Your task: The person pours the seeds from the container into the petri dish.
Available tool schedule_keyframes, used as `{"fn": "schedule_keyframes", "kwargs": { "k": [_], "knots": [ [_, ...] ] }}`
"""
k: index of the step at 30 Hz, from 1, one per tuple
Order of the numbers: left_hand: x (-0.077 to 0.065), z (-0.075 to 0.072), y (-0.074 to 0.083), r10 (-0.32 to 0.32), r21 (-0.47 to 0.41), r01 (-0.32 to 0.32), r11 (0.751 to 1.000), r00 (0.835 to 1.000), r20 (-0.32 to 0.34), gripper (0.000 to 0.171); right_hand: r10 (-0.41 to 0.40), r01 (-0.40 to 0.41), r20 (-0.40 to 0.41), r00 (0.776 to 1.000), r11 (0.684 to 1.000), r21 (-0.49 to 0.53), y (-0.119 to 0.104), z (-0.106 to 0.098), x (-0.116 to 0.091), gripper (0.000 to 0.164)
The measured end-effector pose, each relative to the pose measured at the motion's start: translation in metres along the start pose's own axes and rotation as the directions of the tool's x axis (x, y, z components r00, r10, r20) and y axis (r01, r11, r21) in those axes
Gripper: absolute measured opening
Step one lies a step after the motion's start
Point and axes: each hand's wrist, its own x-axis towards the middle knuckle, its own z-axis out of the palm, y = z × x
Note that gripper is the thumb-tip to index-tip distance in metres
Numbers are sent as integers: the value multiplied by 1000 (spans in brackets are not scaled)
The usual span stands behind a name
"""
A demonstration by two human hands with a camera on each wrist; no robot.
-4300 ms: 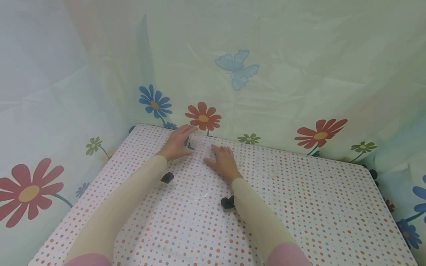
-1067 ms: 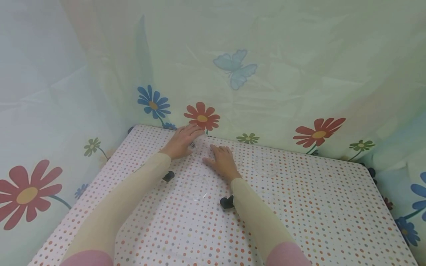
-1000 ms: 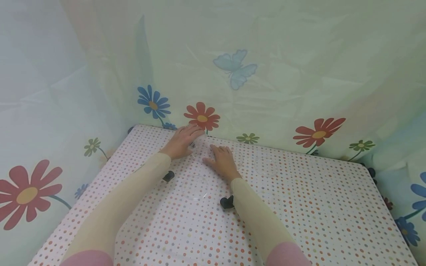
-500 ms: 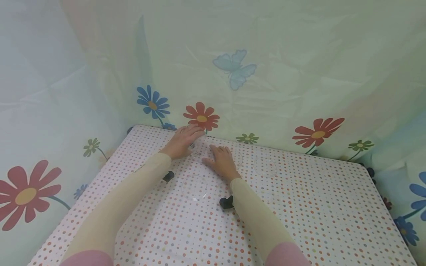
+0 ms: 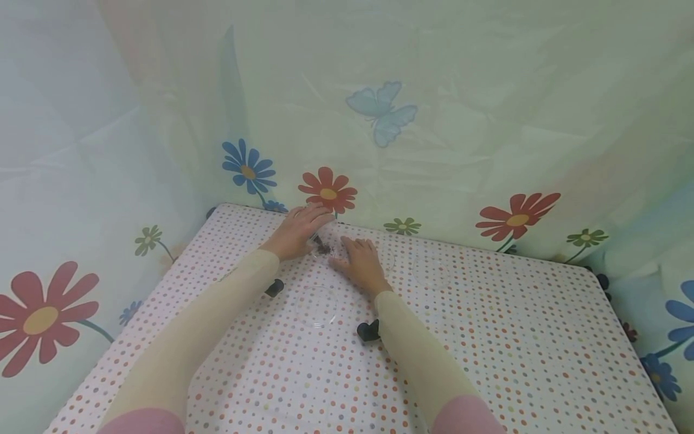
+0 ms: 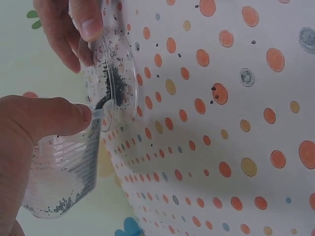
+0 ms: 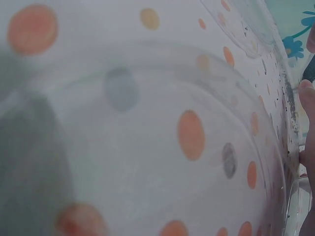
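My left hand (image 5: 298, 231) grips a clear ribbed plastic container (image 6: 59, 172), tilted so its mouth points at a clear petri dish (image 6: 130, 83). Dark granules (image 6: 118, 86) run from the mouth and lie in a small heap in that dish; more line the container's lower side. My right hand (image 5: 362, 265) holds the dish at its edge, the thumb (image 6: 91, 27) on the rim. The right wrist view has its fingers only at the right border. A second clear dish (image 7: 147, 147) fills that view, blurred and close to the camera.
More clear round dishes lie on the dotted tablecloth: one dish (image 5: 316, 306) between my forearms, another dish (image 5: 432, 271) to the right. A few dark granules (image 6: 216, 93) are scattered on the cloth. A flowered curtain (image 5: 444, 150) hangs behind the table's back edge.
My left hand has moved right and tipped the container over since the earliest frame. Dark granules now show between the hands, where hardly any showed half a second ago. The right hand has stayed put.
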Motion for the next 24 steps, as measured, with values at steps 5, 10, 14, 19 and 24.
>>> {"fn": "schedule_keyframes", "kwargs": {
  "k": [5, 10, 14, 19, 24],
  "knots": [
    [0, 2, -1, -3, 2, 3, 1000, 1000, -2, 89, 3, -3, -2, 1000, 1000, -1, 0, 1, 0, 73],
    [-1, 2, -1, -8, -2, 8, 1000, 1000, -18, 87, 3, -3, 4, 1000, 1000, 11, 0, 1, 0, 73],
    [-2, 1, -2, -23, -8, 22, 1000, 999, -24, 87, -3, 2, 13, 1000, 1000, 14, 0, -1, 0, 73],
    [0, 0, -3, -61, -37, 60, 998, 998, -23, 86, -29, 29, 15, 999, 1000, 0, 0, -3, 2, 73],
    [3, -1, -4, -82, -81, 79, 994, 996, -29, 86, -31, 32, 35, 999, 999, -15, 0, -6, 3, 75]
  ]
}}
